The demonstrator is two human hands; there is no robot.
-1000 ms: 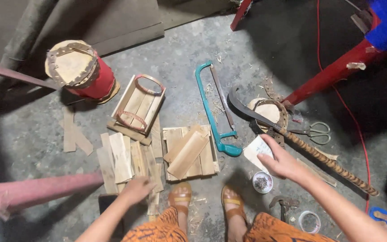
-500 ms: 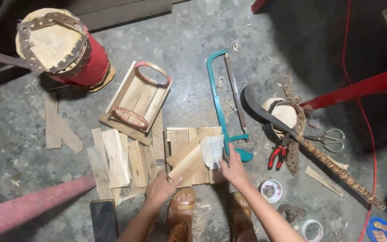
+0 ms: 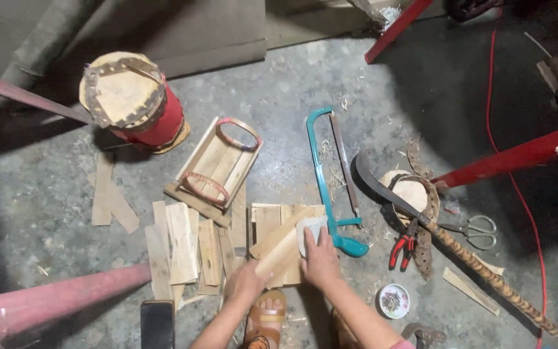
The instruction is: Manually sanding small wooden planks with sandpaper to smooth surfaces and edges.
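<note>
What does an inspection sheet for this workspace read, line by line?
Surface: concrete floor, strewn with shavings.
Job's things: wood strip steadied by left hand; right hand presses a pale sanding sheet on it.
Clutter: loose slats, small tray, hacksaw, machete, pliers, scissors, dish of nails, phone, red drum.
Hands: both bare, both on the work.
Cables: red cable along the right.
Surroundings: red bars, sandalled foot.
</note>
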